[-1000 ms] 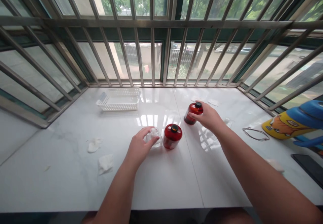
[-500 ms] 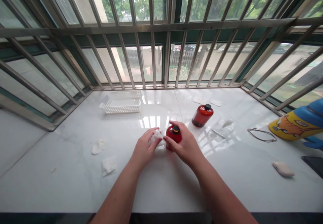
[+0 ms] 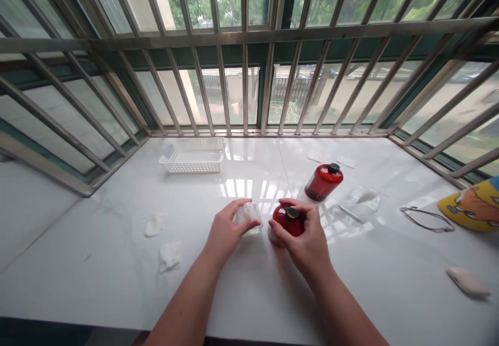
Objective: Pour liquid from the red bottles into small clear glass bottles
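The left hand [image 3: 227, 230] curls around a clear glass bottle [image 3: 248, 217]; the right hand [image 3: 305, 235] grips a red bottle [image 3: 284, 221] from above, with another red bottle [image 3: 323, 182] at one o'clock.

- left hand [image 3: 227, 230]: bare, with slim, tapering fingers and rounded knuckles
- right hand [image 3: 302, 237]: bare, the same slim build, wrist uncovered
- left forearm [image 3: 181, 304]: bare and smooth, without band or watch
- right forearm [image 3: 343, 309]: bare and smooth, narrowing toward the wrist

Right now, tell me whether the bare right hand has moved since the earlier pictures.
Yes: against the white perforated plastic basket, the right hand has moved nearer the person and leftward, and now rests on the nearer black-capped red bottle.
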`<state>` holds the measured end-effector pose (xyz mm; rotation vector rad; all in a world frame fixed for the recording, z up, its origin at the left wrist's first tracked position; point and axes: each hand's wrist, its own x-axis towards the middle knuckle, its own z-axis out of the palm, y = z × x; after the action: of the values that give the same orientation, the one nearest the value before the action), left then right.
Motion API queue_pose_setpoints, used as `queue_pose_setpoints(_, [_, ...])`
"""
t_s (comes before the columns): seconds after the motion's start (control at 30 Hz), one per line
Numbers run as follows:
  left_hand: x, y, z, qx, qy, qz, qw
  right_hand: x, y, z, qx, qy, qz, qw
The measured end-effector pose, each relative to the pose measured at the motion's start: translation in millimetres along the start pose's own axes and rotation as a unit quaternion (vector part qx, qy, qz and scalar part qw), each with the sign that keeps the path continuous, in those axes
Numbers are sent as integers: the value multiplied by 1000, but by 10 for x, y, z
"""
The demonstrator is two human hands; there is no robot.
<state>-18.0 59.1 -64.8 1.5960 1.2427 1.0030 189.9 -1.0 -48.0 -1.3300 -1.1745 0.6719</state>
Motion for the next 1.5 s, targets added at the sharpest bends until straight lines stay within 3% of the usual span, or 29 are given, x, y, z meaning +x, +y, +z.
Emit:
queue_pose_setpoints(0.27, [3,-77,31,-47,7,-12,999,98,2,-59,-7,-68,-35,997])
queue_pose_setpoints(0.47, [-1,-13,-2,18,-6,-19,1000,52,17,1,65,-15,21,998])
queue_pose_setpoints(0.6, [1,-19,2,9,-4,-15,1000,70,10,-26,9,-63,-18,998])
queue_pose_setpoints(0.73, [4,-58,15,-4,-1,-10,1000,80,6,-40,47,-34,21,998])
queue_pose_setpoints(0.9, [8,-60,14,-6,-1,-14,1000,83,6,-40,19,-68,0,997])
queue_pose_setpoints(1.0, [6,-46,10,-4,-1,-16,1000,85,5,-37,61,-46,33,997])
queue_pose_setpoints(1.13, [2,-5,1,11,-3,-24,1000,87,3,-35,35,-64,6,997])
queue_pose_setpoints(1.5, [0,-38,8,7,3,-27,1000,81,-12,-42,72,-57,46,995])
